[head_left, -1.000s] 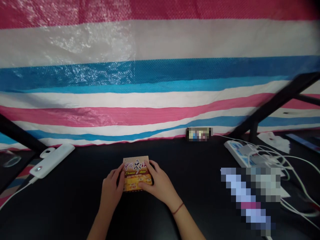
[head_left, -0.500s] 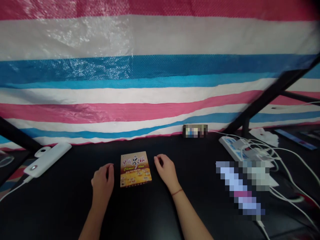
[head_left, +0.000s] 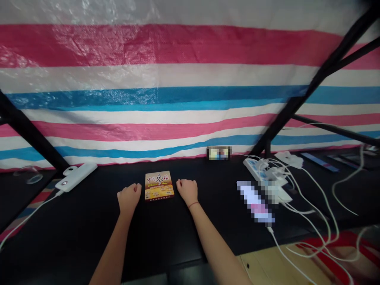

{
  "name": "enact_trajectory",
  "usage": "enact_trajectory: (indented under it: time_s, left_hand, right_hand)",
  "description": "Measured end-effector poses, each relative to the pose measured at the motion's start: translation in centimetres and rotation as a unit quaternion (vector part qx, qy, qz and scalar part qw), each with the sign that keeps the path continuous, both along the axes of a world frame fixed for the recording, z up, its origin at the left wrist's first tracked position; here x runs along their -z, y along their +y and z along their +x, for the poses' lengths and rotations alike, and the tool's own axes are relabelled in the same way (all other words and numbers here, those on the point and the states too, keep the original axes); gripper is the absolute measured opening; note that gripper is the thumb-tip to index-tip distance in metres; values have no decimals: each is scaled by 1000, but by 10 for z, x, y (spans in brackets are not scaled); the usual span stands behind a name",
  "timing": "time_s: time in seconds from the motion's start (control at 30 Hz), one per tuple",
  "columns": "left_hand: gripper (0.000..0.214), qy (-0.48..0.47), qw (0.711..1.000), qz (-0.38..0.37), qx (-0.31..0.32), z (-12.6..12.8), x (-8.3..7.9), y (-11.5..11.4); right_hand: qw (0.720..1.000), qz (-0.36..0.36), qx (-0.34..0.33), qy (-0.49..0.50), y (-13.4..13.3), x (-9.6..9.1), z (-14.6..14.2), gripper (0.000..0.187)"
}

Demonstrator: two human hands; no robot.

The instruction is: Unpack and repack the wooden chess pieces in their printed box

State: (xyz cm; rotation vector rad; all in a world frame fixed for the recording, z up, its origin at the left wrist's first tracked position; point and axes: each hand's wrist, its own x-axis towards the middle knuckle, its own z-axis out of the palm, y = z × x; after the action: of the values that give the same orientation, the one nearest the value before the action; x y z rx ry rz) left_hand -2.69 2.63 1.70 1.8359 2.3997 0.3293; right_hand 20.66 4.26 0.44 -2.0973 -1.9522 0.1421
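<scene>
A small orange-and-brown Chinese chess box (head_left: pixel 158 185) lies flat on the black table (head_left: pixel 89 221). My left hand (head_left: pixel 128 196) rests on the table just left of the box, fingers curled into a loose fist, holding nothing. My right hand (head_left: pixel 187 190) rests just right of the box, also curled shut and holding nothing, with a thin red band at the wrist. Neither hand touches the box.
A white power bank (head_left: pixel 77 177) with a cable lies at the left. At the right lie a white power strip (head_left: pixel 261 171) with tangled white cables and a blurred-out device (head_left: pixel 255 202). A striped tarp (head_left: pixel 178 87) hangs behind; black frame bars (head_left: pixel 299 99) cross it.
Both hands let go of the box, moved apart to its sides and curled into fists. The camera pulled back and tilted up, so more table edge and floor show.
</scene>
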Motion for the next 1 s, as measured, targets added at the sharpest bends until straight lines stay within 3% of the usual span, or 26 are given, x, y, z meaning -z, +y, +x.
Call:
enact_trajectory:
  time_s: [0.7, 1.0]
  left_hand:
    - [35, -26, 999, 11, 23, -5, 2, -4]
    - [34, -15, 999, 5, 33, -6, 7, -3]
  right_hand:
    - [999, 16, 19, -27, -9, -2, -1, 41]
    - [998, -6, 49, -28, 4, -2, -7, 39]
